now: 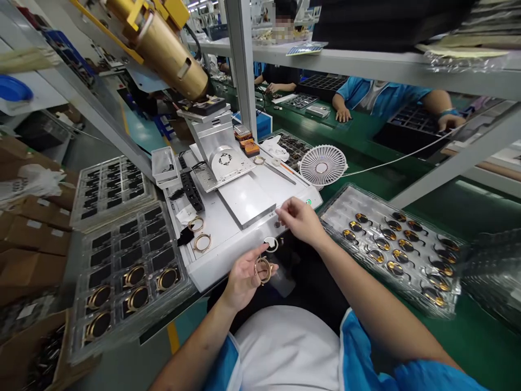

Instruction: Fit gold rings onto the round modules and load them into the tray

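My left hand is shut on a gold watch case ring, held in front of my lap. A thin white ring is at the tip of its index finger; whether that finger carries it I cannot tell. At the front edge of the white machine, my right hand has its fingertips pinched together beside a dark round button. Anything between those fingertips is too small to make out. Two more gold rings, the nearer one and the farther one, lie on the machine's left side.
Left stands a clear tray with watch cases and black pads. On the right, another tray holds round parts with short cables. A white fan and tweezers lie behind. A gold cylinder overhangs the machine. Co-workers sit opposite.
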The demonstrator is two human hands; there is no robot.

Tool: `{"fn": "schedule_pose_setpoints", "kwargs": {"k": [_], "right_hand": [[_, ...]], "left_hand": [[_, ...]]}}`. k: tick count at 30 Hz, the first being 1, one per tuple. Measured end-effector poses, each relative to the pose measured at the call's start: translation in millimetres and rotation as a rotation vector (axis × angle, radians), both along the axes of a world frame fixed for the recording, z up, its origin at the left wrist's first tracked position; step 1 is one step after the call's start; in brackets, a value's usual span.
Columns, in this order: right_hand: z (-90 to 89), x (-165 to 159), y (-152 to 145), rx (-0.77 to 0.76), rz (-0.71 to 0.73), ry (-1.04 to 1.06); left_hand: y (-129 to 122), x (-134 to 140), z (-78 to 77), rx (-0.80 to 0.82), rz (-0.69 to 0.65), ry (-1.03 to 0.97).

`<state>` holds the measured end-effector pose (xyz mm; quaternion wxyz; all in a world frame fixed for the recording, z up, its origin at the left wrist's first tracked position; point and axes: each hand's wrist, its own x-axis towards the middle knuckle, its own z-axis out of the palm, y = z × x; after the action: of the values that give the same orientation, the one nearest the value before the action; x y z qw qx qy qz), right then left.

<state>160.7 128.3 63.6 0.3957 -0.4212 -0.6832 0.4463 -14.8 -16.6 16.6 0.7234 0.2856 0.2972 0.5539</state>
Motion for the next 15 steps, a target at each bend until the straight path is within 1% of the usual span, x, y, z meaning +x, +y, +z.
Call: {"fn": "schedule_pose_setpoints", "kwargs": {"k": [2, 4, 6, 8, 9, 10, 13, 14, 15], "right_hand": [[2.2, -13.9, 24.9, -0.147, -0.107, -0.014], [3.5, -20.5, 39.6, -0.213, -0.177, -0.074], [2.7, -17.8, 39.1, -0.166, -0.261, -0.122], [-0.7, -7.9, 23.3, -0.085, -0.309, -0.114], [-3.7, -1.8, 10.7, -0.074, -0.297, -0.089], [-7.4, 4.0, -3.9, -0.100, -0.250, -0.050], [-20.6, 14.7, -49.1, -0.312, -0.001, 0.118], [-24.4, 15.5, -61.4, -0.368, 0.063, 0.178], [-27.1, 15.6, -71.1, -0.400, 0.094, 0.238]], "left_hand": [[-2.6, -3.0, 0.9, 0.030, 0.001, 0.032], [-7.2, -5.3, 0.8, 0.066, 0.011, 0.069], [-12.7, -7.2, -0.1, 0.100, 0.035, 0.132], [-17.7, -7.7, -2.0, 0.145, 0.055, 0.245], [-19.5, -7.0, -3.5, 0.177, 0.065, 0.321], [-20.7, -5.4, -5.4, 0.216, 0.079, 0.411], [-19.5, 4.8, -12.1, 0.394, 0.110, 0.718], [-17.9, 9.4, -13.7, 0.459, 0.093, 0.834], [-16.1, 14.2, -14.5, 0.520, 0.062, 0.949]]}}
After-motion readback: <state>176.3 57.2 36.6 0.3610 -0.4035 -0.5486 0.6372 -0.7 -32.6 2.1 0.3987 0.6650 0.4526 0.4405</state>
